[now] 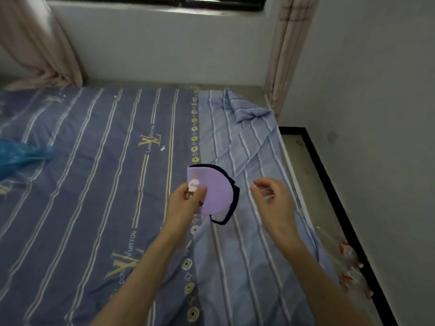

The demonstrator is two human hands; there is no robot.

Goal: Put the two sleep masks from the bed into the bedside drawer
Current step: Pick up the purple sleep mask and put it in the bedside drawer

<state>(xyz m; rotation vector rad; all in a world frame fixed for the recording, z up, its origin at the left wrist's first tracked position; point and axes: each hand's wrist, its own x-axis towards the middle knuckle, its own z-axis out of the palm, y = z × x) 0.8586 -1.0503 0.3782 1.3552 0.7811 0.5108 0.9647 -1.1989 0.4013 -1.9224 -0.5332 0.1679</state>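
The left hand [188,200] pinches a folded purple sleep mask [215,191] with dark strap, held above the striped bed [94,184] near centre; at its 3 o'clock, the right hand [274,198] hovers empty, fingers loosely curled

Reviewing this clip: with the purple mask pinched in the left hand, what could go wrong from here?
1. The left hand pinches only one end of the folded purple fabric sleep mask; it might slip.
2. Its dark elastic strap dangles and could snag.
3. No second mask or drawer is in view, so one could be missed.
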